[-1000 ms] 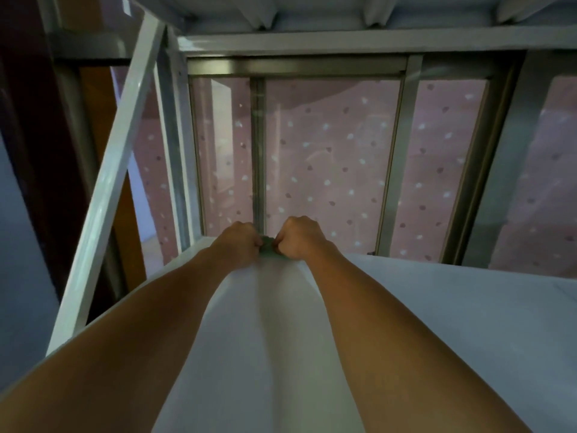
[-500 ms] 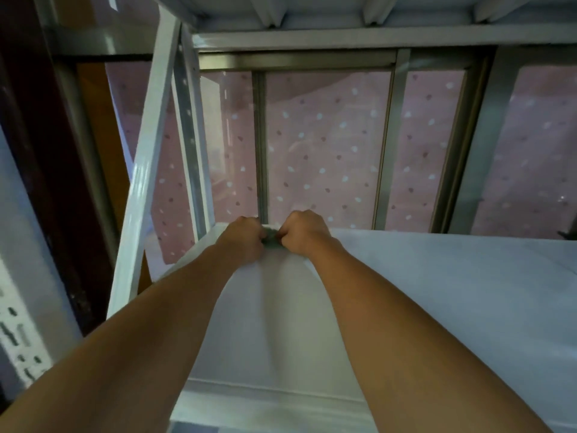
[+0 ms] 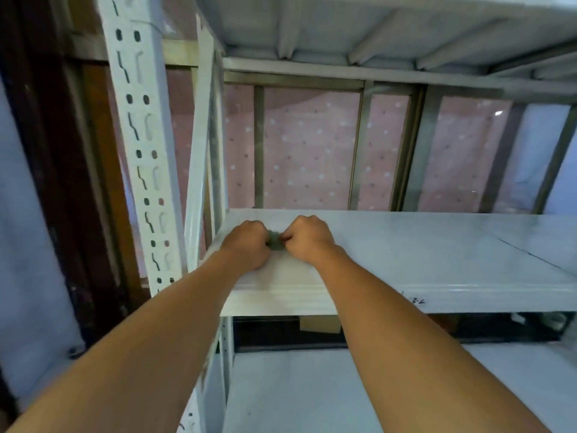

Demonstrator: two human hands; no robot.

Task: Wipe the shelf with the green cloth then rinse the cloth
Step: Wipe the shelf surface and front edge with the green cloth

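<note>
A white metal shelf (image 3: 421,251) runs across the middle of the head view. On its left end lies the green cloth (image 3: 275,240), bunched small, with only a strip showing between my two fists. My left hand (image 3: 248,245) grips the cloth's left side with curled fingers. My right hand (image 3: 307,239) grips its right side, knuckles up. Both fists rest on the shelf surface near the left front corner. Most of the cloth is hidden under my hands.
A perforated white upright (image 3: 140,151) stands at the left. Another white shelf (image 3: 374,29) hangs overhead and a lower shelf (image 3: 312,395) lies beneath. Behind is a window frame (image 3: 359,145) with pink dotted covering. A dark wooden frame (image 3: 62,182) borders the left.
Both hands, still holding the cloth, have drawn back from the rear of the shelf toward its front edge. The view has pulled back, showing the shelf's front lip and the lower shelf.
</note>
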